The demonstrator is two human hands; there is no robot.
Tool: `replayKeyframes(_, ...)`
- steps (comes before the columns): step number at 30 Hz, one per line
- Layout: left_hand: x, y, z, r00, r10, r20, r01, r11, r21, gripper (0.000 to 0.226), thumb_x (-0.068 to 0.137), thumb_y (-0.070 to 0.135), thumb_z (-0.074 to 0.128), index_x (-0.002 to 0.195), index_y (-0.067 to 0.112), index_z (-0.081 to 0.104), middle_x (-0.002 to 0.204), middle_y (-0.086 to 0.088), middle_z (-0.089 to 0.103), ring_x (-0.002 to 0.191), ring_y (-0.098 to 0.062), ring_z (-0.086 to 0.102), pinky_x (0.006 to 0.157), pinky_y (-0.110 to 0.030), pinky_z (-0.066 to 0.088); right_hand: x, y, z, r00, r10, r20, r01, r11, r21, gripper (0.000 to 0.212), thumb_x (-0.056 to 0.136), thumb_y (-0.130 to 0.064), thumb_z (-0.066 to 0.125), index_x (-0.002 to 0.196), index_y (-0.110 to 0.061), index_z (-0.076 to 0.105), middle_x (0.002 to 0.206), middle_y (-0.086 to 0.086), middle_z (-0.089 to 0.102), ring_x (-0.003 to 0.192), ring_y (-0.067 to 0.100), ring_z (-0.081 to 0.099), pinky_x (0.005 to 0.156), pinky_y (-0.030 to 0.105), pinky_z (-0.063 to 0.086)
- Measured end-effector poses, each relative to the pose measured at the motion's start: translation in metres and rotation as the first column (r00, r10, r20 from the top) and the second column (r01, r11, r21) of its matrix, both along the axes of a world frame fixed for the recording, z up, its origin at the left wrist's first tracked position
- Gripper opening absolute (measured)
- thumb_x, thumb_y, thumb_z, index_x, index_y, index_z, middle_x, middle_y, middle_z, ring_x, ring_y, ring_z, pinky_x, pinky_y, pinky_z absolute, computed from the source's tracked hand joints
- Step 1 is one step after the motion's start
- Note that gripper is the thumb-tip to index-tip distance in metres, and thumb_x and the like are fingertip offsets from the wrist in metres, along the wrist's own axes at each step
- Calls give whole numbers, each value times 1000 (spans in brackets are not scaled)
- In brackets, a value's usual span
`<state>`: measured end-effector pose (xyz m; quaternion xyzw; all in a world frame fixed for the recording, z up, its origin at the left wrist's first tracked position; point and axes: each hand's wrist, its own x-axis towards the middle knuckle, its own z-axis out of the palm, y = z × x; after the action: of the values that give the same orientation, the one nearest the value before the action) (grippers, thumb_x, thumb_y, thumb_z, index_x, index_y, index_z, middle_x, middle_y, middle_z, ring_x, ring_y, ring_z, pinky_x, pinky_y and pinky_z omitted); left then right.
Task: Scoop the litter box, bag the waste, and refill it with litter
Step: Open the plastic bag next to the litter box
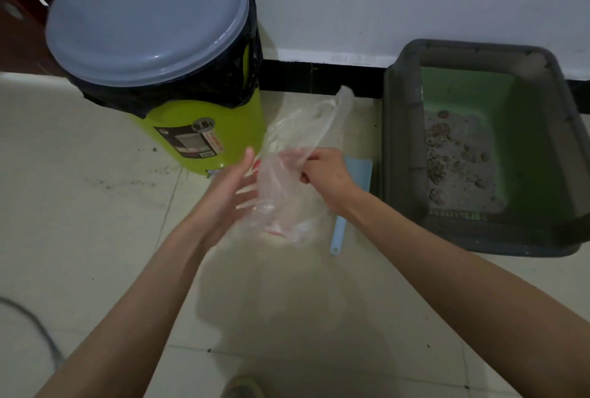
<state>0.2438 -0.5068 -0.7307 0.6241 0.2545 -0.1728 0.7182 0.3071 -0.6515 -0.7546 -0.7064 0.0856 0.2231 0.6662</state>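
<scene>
Both hands: met over the floor tiles, working a clear plastic bag point(287, 187) between them, likely to open its mouth for the waste.
Right hand point(322, 174): clenched on a gathered edge of the bag.
Left hand point(230, 188): fingers straight, palm against the film, gripping nothing.
Litter box point(405, 155): on the floor by the wall, clumps lying unscooped.
Scoop point(354, 193): pale blue, flat just beside the box.
Pedal bin point(178, 84): lid down, near the bag.
</scene>
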Motion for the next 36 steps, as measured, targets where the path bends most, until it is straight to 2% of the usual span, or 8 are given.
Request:
replayKeyframes(7, 39, 1, 18, 994, 19, -112, -17, 1000, 27, 16, 86, 25, 63, 93, 11, 58, 78, -6, 59, 65, -14, 58, 68, -28, 54, -12, 1, -5, 897, 314, 312, -229, 933, -278, 18, 87, -11, 63, 102, -6, 73, 91, 1, 71, 89, 12, 64, 83, 34, 54)
replayKeyframes(11, 33, 3, -5, 982, 162, -102, -156, 986, 58, 15, 85, -8, 53, 78, 4, 59, 52, -3, 59, 45, -9, 53, 51, -20, 55, -13, -16, -5, 971, 178, 161, -132, 956, -261, 14, 87, -3, 59, 91, 6, 70, 55, -4, 53, 50, 2, 45, 50, 16, 39)
replayKeyframes(17, 13, 17, -29, 923, 320, -213, -369, 895, -251, 19, 94, 7, 46, 79, 17, 51, 80, -3, 57, 69, -14, 58, 67, -29, 52, -4, -31, -4, 828, -221, -516, 427, 844, 324, 18, 95, -1, 45, 81, -5, 57, 64, 8, 62, 65, 15, 55, 49, 20, 54)
replayKeyframes(23, -3, 17, -43, 824, 489, -285, -554, 594, -583, 25, 65, -13, 51, 85, 1, 55, 68, -11, 70, 61, -23, 70, 86, -40, 50, 5, -37, 2, 762, -211, -613, 548, 716, 434, 25, 92, 1, 31, 76, -2, 50, 66, 15, 66, 89, 28, 64, 70, 37, 53)
replayKeyframes(27, -4, 11, -41, 894, 419, -155, -411, 635, -654, 26, 60, 0, 50, 85, 0, 57, 85, -18, 66, 73, -28, 65, 64, -39, 57, 6, -35, 7, 866, -194, -460, 395, 830, 394, 41, 97, 8, 28, 65, -15, 35, 44, 6, 47, 40, -2, 52, 40, 4, 39)
replayKeyframes(30, -3, 15, -38, 942, 333, -42, -255, 629, -735, 49, 64, 14, 50, 112, 5, 51, 122, -15, 55, 113, -35, 52, 94, -48, 45, 8, -37, -4, 910, -194, -366, 334, 866, 371, 28, 87, -24, 52, 63, -18, 41, 52, 0, 53, 66, 13, 47, 61, 15, 38)
replayKeyframes(32, -2, 18, -36, 976, 209, 59, -107, 697, -709, 61, 49, 13, 68, 108, 10, 50, 107, -9, 56, 102, -26, 56, 88, -40, 49, 16, -35, -9, 867, -270, -418, 469, 725, 505, 36, 95, -30, 41, 64, -15, 49, 60, 1, 49, 64, 16, 38, 60, 24, 34)
replayKeyframes(36, -2, 6, -43, 989, -10, 149, 35, 985, -170, 90, 53, -11, 64, 129, 26, 34, 101, -4, 59, 84, -13, 58, 79, -28, 46, 20, -38, -4, 911, -160, -381, 355, 773, 526, 45, 97, -20, 35, 62, -13, 62, 59, 1, 57, 53, 12, 56, 48, 21, 47)
